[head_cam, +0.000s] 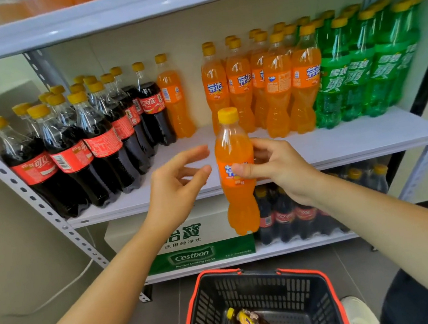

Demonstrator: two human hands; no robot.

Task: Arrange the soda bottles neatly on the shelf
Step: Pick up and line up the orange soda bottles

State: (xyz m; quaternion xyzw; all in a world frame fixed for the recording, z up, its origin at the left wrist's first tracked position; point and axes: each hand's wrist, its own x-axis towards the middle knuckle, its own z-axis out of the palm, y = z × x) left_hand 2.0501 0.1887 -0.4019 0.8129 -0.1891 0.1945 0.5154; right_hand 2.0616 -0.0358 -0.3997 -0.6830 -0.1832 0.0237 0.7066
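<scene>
Basket (251, 290) sits below; right hand (276, 170) grips orange bottle (232, 143), left hand (178, 185) relaxed beside it.

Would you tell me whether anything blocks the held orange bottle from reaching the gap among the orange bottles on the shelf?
Nothing visible does. The orange bottle in the right hand hangs before the shelf, whose front strip is bare up to the gap. The left hand is off to the side.
</scene>
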